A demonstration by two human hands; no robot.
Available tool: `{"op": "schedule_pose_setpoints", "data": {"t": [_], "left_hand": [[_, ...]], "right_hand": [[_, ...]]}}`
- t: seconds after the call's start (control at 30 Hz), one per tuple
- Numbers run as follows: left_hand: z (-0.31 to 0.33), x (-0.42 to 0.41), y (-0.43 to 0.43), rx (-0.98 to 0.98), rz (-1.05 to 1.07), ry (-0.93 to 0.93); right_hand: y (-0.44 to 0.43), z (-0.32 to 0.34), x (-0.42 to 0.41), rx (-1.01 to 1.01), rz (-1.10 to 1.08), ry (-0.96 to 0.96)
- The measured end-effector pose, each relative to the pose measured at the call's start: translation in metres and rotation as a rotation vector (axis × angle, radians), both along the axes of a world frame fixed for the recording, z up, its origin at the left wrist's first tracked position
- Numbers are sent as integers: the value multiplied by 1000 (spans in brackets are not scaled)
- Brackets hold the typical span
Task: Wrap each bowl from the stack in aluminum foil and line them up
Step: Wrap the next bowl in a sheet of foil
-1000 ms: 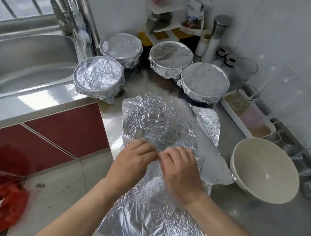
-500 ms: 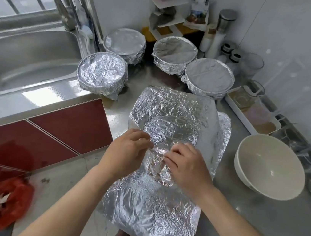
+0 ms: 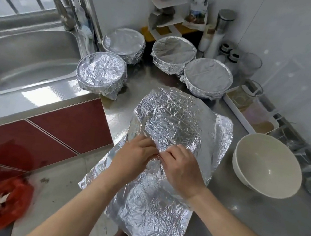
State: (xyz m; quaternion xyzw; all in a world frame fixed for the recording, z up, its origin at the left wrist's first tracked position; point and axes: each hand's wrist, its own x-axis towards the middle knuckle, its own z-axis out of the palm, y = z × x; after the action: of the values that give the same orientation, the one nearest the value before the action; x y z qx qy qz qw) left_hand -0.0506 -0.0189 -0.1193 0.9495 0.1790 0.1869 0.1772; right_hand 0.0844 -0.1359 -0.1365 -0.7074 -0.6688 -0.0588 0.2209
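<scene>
Foil [image 3: 169, 124] lies crinkled across the counter [image 3: 236, 219], its near end hanging off the edge, and both hands are on it! Left hand [image 3: 133, 154] and right hand [image 3: 181, 167] meet at the sheet's middle, fingers curled, pinching a crumpled fold between them. What the sheet covers, I cannot tell. Off to the right, a bare white bowl [image 3: 264, 163] stands upright, just beside the foil. Behind, four wrapped bowls [image 3: 207, 77] sit near one another, the leftmost next to the sink [image 3: 19, 58].
</scene>
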Motion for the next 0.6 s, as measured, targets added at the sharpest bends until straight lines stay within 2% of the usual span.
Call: {"op": "schedule_pose_setpoints", "data": {"t": [0.2,0.37,0.6], "left_hand": [[0,-2,1,10,45,-14],[2,3,-9,-48,-22,-14],[-8,6,-11,-47,55,-47]], "right_hand": [[-11,3,21,53,-36,103],[-11,4,21,2,26,40],[-7,-1,18,23,45,-78]]}}
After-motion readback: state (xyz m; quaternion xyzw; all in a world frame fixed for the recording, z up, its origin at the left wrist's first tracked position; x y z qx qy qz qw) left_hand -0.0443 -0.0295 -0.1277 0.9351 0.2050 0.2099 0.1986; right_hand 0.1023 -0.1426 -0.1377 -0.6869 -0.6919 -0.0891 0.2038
